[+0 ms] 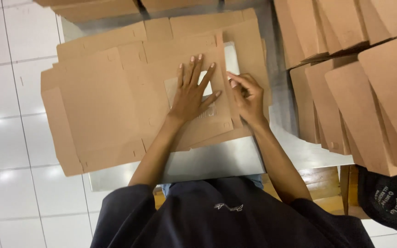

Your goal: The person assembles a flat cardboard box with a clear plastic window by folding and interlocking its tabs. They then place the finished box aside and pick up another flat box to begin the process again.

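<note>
A stack of flat brown cardboard box blanks lies on a metal table. My left hand presses flat on the top blank, fingers spread, over a pale rectangular patch. My right hand is beside it, fingers bent and pinching the blank's narrow side flap along its right edge.
More cardboard blanks stand stacked on edge at the right and lie along the far edge. White floor tiles are at the left. A wooden bench sits under the table's near right corner, with a dark cloth item beside it.
</note>
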